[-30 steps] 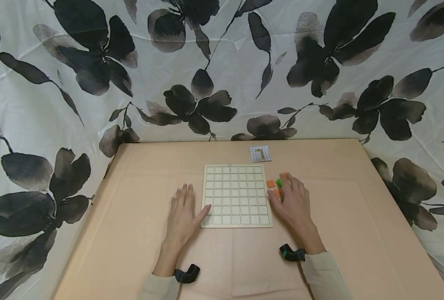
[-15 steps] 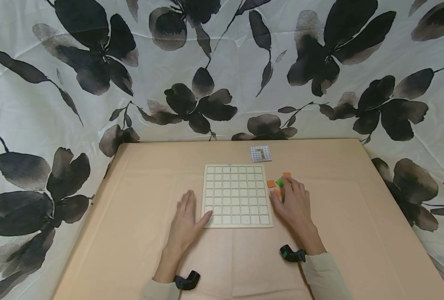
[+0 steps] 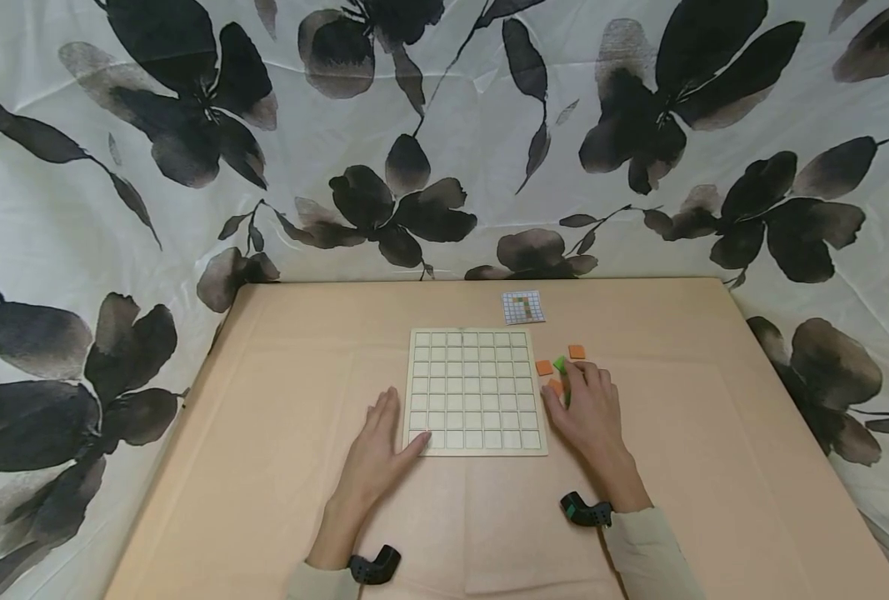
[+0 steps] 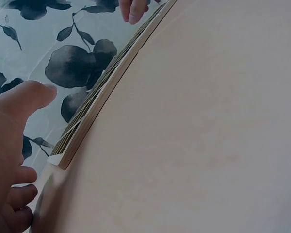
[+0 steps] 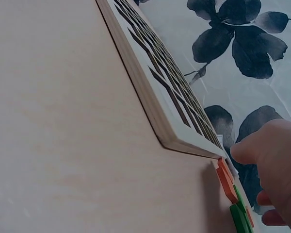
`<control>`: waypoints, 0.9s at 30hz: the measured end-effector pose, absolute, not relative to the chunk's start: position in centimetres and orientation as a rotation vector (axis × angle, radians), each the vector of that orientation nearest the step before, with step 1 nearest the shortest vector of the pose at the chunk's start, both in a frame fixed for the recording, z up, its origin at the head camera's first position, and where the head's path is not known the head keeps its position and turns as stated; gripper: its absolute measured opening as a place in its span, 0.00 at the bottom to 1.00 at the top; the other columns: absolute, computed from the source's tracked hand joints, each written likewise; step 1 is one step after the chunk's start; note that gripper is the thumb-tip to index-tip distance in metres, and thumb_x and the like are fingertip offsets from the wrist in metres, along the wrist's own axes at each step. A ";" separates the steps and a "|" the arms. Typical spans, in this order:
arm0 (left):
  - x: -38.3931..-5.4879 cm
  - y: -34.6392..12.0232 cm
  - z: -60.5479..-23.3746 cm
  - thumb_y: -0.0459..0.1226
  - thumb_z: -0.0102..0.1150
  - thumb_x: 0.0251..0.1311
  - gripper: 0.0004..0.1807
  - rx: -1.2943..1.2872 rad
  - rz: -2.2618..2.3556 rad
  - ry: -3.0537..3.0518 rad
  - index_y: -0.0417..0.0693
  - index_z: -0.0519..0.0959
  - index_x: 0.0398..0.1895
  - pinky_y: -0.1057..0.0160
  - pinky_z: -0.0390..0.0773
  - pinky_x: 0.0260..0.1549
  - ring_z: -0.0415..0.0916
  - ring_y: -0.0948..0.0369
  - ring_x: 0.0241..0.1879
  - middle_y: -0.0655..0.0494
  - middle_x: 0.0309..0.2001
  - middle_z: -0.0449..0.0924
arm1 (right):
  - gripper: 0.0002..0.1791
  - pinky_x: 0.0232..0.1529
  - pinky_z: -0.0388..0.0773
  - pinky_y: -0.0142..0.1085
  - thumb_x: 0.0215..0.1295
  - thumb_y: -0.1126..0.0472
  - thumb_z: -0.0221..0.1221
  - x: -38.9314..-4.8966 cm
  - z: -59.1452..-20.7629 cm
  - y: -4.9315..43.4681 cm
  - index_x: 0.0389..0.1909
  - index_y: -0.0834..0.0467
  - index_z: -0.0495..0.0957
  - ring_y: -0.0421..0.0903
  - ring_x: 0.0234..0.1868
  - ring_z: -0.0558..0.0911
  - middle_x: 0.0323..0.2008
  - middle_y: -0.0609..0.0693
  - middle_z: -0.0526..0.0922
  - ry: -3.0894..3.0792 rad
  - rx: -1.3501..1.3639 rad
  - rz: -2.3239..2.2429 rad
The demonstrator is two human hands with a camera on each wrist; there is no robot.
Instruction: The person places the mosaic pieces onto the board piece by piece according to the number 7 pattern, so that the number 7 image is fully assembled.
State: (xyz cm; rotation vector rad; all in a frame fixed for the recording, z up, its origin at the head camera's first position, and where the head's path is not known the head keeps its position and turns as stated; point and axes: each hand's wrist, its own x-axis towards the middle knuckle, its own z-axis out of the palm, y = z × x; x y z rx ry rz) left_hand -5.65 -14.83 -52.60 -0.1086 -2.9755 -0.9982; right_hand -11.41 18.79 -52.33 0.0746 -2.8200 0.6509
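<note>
A cream board with a grid of square cells (image 3: 477,392) lies flat on the table, its raised edge showing in both wrist views. At its left side my left hand (image 3: 375,454) has straight fingers, the thumb reaching over the lower left corner. My right hand (image 3: 592,414) is at the board's right side, its loosely bent fingers over small square tiles. Of these, orange tiles (image 3: 576,352) and a green tile (image 3: 560,364) show beyond the fingertips. Another green tile (image 5: 240,218) lies partly hidden below this hand. In the right wrist view the thumb (image 5: 247,148) stands apart from the tiles.
A small card with a coloured grid pattern (image 3: 523,307) lies behind the board near the table's back edge. Cloth with dark flowers (image 3: 369,204) hangs behind and beside the table (image 3: 302,333). Black wrist devices (image 3: 375,565) are on both arms.
My left hand has slid slightly toward me and to the right, its fingers drawing together. The right fingers have drawn back a little, uncovering the far orange tile.
</note>
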 end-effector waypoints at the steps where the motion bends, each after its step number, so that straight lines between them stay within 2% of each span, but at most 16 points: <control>1: -5.6 -14.8 -52.6 0.65 0.56 0.62 0.53 -0.115 -0.991 -2.976 0.42 0.53 0.79 0.44 0.59 0.77 0.52 0.44 0.78 0.43 0.79 0.54 | 0.33 0.53 0.73 0.56 0.65 0.47 0.62 -11.5 -52.3 18.8 0.61 0.68 0.75 0.64 0.56 0.70 0.57 0.65 0.75 -2.815 0.080 0.652; 9: -5.4 -14.9 -53.0 0.65 0.58 0.60 0.53 -0.179 -0.955 -2.977 0.39 0.55 0.78 0.46 0.54 0.79 0.50 0.47 0.79 0.43 0.78 0.55 | 0.29 0.47 0.74 0.55 0.63 0.49 0.65 -12.0 -52.7 19.1 0.56 0.68 0.79 0.63 0.50 0.73 0.51 0.65 0.77 -2.785 0.144 0.641; 16: -5.6 -14.9 -53.4 0.65 0.60 0.58 0.55 -0.218 -0.951 -2.963 0.38 0.57 0.77 0.48 0.50 0.81 0.49 0.49 0.80 0.43 0.78 0.56 | 0.22 0.42 0.74 0.52 0.63 0.50 0.66 -12.3 -53.0 19.3 0.47 0.66 0.84 0.61 0.47 0.73 0.47 0.64 0.77 -2.781 0.170 0.652; 23: -6.0 -14.6 -53.4 0.67 0.63 0.55 0.57 -0.219 -0.988 -2.983 0.40 0.56 0.78 0.53 0.44 0.82 0.45 0.53 0.81 0.45 0.79 0.55 | 0.20 0.37 0.74 0.50 0.63 0.53 0.67 -12.9 -53.5 19.7 0.44 0.67 0.85 0.60 0.42 0.74 0.43 0.64 0.79 -2.702 0.252 0.601; 27: -6.2 -14.3 -53.3 0.65 0.65 0.54 0.57 -0.236 -0.988 -2.973 0.39 0.57 0.77 0.53 0.44 0.82 0.46 0.52 0.81 0.44 0.78 0.56 | 0.19 0.35 0.74 0.47 0.61 0.55 0.69 -13.1 -53.5 19.9 0.43 0.67 0.86 0.59 0.40 0.74 0.42 0.63 0.79 -2.692 0.267 0.586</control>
